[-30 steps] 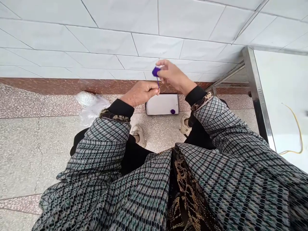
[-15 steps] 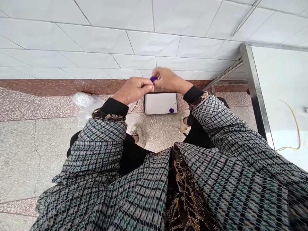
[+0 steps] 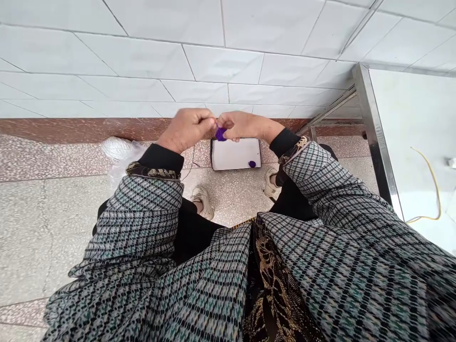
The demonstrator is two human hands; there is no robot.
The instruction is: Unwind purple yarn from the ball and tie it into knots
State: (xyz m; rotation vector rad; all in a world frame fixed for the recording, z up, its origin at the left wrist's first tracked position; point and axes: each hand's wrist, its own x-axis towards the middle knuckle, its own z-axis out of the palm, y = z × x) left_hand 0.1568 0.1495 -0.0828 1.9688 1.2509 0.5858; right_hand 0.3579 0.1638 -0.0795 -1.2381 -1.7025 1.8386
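Observation:
My right hand [image 3: 239, 125] is closed on a small purple piece [image 3: 220, 134], which looks soft, like knitted or crocheted yarn. Its exact kind is too small to make out. Close beside it, my left hand [image 3: 190, 128] is pinched shut, thumb against forefinger, at the upper end of a thin purple strand that runs to the piece. Below the left wrist hangs a thin dark yarn [image 3: 192, 165]. Under both hands, a shallow dark-rimmed box [image 3: 235, 154] with a white inside lies on the floor. A round purple piece [image 3: 252, 164] rests in its right front corner.
At the left, a whitish ball [image 3: 117, 148] and a clear plastic bag [image 3: 123, 171] lie on the speckled floor. The tiled wall [image 3: 228, 61] rises in front. To the right stands a metal-framed white table [image 3: 420, 123] with a yellow cord [image 3: 436, 190].
My left hand has moved a little left, away from the right fingers. More of the purple piece now shows, lower down below the right fingers.

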